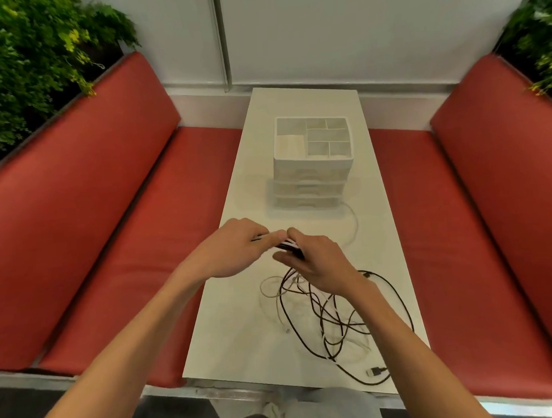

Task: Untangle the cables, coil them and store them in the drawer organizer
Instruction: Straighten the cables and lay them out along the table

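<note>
A tangle of black cable [325, 327] and white cable [274, 293] lies on the near half of the white table [243, 338]. My left hand [235, 249] and my right hand [319, 264] meet above it, both closed on a small bundle of black cable [288, 247] held between them. The black cable's plug [376, 371] rests by the near right corner. The white drawer organizer [312, 162] stands farther back, its top tray divided into several compartments, its drawers shut. A white cable [354, 227] curves along the table near its base.
Red cushioned benches [109, 217] flank the narrow table on both sides. Green plants [30, 55] stand behind the bench backs. A white wall closes the far end. My legs show below the table's near edge.
</note>
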The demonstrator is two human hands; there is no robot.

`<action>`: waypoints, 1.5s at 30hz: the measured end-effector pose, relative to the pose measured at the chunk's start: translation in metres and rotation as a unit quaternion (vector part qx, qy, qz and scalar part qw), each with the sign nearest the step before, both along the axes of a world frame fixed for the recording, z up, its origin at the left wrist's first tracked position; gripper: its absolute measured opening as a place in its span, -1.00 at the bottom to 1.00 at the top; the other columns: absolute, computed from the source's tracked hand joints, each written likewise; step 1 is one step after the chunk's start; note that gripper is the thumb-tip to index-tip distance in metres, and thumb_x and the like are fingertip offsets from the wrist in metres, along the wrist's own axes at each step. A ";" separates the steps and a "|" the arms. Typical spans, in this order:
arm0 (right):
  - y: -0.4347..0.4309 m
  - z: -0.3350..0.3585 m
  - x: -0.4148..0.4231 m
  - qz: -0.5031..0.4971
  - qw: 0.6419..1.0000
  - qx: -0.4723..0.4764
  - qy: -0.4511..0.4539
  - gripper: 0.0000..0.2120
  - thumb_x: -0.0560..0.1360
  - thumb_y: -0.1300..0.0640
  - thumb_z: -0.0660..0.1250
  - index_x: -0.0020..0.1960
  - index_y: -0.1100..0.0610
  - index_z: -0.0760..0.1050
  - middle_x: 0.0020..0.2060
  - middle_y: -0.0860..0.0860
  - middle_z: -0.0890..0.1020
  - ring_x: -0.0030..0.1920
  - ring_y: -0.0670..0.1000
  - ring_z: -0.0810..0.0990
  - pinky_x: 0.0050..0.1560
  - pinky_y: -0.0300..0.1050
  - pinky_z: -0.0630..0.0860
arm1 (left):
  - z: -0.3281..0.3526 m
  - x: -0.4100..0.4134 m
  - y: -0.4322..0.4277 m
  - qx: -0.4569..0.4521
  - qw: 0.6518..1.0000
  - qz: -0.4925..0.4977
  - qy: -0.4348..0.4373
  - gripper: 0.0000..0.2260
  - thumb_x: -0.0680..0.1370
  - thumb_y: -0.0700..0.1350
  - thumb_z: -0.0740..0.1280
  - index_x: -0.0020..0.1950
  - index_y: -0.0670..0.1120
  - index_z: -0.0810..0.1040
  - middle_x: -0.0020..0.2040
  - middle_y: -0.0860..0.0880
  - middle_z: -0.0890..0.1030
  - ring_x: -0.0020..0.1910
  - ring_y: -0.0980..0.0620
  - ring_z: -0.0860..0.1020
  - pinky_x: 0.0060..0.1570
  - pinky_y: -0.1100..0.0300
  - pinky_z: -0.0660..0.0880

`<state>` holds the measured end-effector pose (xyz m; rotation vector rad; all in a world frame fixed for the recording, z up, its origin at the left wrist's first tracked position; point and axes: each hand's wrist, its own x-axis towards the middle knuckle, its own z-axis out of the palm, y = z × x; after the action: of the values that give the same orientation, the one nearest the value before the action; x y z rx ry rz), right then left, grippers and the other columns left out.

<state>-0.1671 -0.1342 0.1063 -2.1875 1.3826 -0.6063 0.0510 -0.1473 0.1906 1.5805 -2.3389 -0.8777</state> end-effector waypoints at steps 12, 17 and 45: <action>0.007 -0.094 -0.032 -0.094 0.987 0.099 -0.089 -0.75 0.67 -0.18 0.37 0.13 -0.11 0.34 -0.20 -0.06 0.65 -0.20 0.07 0.63 -0.07 0.11 0.58 | 0.007 0.036 0.016 0.019 0.933 0.116 0.341 -0.39 0.64 0.29 0.30 -0.22 -0.25 0.29 -0.32 -0.12 0.12 -0.37 -0.05 0.06 -0.39 -0.01 0.01; 0.023 -0.129 -0.065 -0.131 0.980 0.148 -0.034 -0.64 0.71 -0.25 0.23 0.08 0.01 0.60 -0.09 -0.03 0.72 -0.06 0.09 0.66 -0.03 0.03 0.53 | -0.003 0.043 0.014 0.011 0.918 0.140 0.371 -0.33 0.64 0.28 0.31 -0.18 -0.35 0.29 -0.34 -0.07 0.12 -0.37 -0.05 0.04 -0.41 0.03 0.01; 0.030 0.036 -0.244 -0.416 0.883 -0.079 0.203 -0.72 0.64 -0.15 0.28 -0.06 0.04 0.36 -0.25 0.14 0.66 -0.15 0.40 0.62 -0.19 0.10 0.49 | -0.148 -0.052 0.011 0.035 0.991 0.062 0.117 -0.43 0.72 0.24 0.14 -0.23 -0.21 0.25 -0.36 -0.01 0.29 -0.36 0.06 0.22 -0.35 0.15 0.17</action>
<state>-0.4110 -0.1041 0.1422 -1.8107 2.6201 -0.5602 -0.0011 -0.1366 0.0431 1.5349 -2.0482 -1.0629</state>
